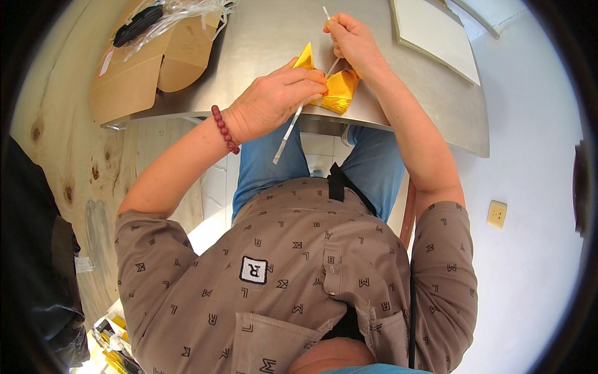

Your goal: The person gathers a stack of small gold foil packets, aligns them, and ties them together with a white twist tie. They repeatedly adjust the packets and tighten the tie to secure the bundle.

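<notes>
A bundle of shiny yellow folded material point(339, 92), cloth or foil, is at the near edge of the metal table. It is pinched at its middle by my left hand point(277, 96), whose fingers are closed over it. A yellow point sticks up beyond the fingers. One narrow whitish strip point(288, 137) hangs down from beneath that hand, over my lap. To the right and farther off, my right hand point(352, 43) is closed on the other end of the strip, which runs from the bundle up through its fingers. How the strip passes round the bundle is hidden by my left hand.
On the metal table point(261, 40), an opened cardboard box point(131, 81) stands at the left with clear plastic strips point(187, 15) and a black object point(138, 26) on it. A stack of white sheets point(436, 40) lies at the right. A wall outlet point(496, 214) is farther right.
</notes>
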